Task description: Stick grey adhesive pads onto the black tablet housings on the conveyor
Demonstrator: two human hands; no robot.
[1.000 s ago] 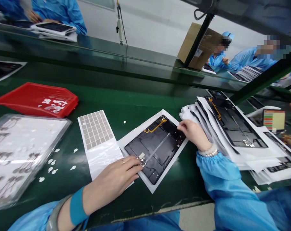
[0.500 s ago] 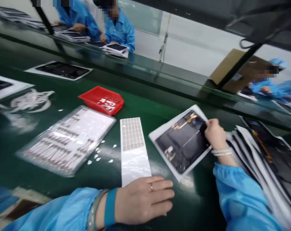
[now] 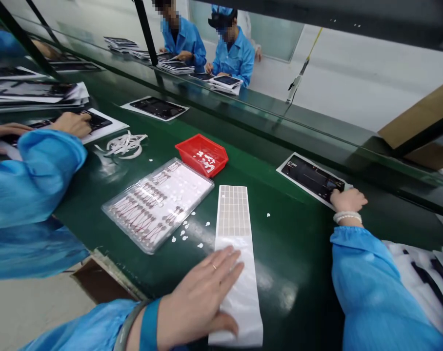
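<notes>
My left hand (image 3: 203,295) lies spread over the lower white part of a long sticker sheet (image 3: 234,214) and holds nothing. At the right, my right hand (image 3: 349,200) grips the near right corner of a dark flat panel (image 3: 311,176) on white backing, which lies on the green table. Left of the sheet is a clear tray (image 3: 159,204) with rows of small wired parts. Behind the tray sits a red bin (image 3: 202,155) with small white pieces in it. Several white bits (image 3: 185,233) are scattered between tray and sheet.
A co-worker's hand (image 3: 73,124) and blue sleeve reach in at the left over another panel. White strips (image 3: 124,145) lie near them. One panel (image 3: 159,107) rests farther back. Stacked panels (image 3: 426,273) stand at the right edge. A glass ledge (image 3: 265,114) runs behind.
My right hand has moved the panel back and to the right, onto the table. My left hand now lies across the sheet. The view has turned left, showing a co-worker's arms.
</notes>
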